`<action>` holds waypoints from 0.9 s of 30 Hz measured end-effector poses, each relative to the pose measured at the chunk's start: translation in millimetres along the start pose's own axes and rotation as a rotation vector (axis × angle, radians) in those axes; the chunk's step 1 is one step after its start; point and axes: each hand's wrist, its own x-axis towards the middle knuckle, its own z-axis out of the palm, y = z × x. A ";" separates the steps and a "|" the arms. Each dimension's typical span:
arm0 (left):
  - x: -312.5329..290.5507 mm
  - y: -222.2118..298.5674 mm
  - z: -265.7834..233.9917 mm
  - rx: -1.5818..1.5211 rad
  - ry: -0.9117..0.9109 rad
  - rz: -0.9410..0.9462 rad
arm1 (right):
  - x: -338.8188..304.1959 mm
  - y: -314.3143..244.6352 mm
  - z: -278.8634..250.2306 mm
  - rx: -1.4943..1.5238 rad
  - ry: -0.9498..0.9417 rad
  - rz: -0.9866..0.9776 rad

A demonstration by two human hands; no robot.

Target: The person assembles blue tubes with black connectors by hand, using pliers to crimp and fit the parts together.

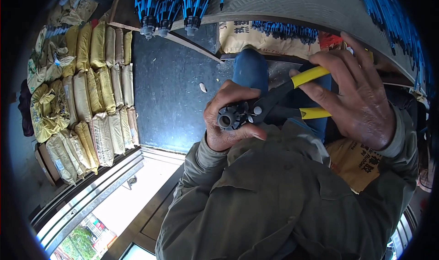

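Observation:
My left hand [216, 138] is wrapped round a dark, round plastic piece [225, 121] with a hole in its end and short prongs about its rim. My right hand [363, 102] grips black cutting pliers with yellow handles [311, 77], its fingers partly spread over them. The handles stand apart. The pliers' head meets the prongs of the plastic piece, by my left thumb and index finger. Just how the blades sit on it is too small to make out. Both hands are above my lap, in front of my jacket.
Ahead is a table [283, 3] carrying bundles of blue sticks with black ends [155, 8], with more blue sticks [398, 24] at its right. Stacked sacks [98, 93] line the left side. Another sack [352, 161] lies by my right elbow. A pale scrap [203, 87] is on the dark floor [169, 100].

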 end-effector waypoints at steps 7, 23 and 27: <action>-0.6 2.5 -3.9 -0.048 0.071 -0.020 | 8.2 -3.8 -6.6 -0.124 -0.007 -0.036; -0.3 2.0 -2.8 -0.020 0.065 -0.054 | 4.7 -0.2 5.9 -0.086 -0.066 -0.086; 2.5 0.5 -1.9 0.029 0.047 -0.043 | 3.7 6.1 10.3 -0.117 -0.075 -0.098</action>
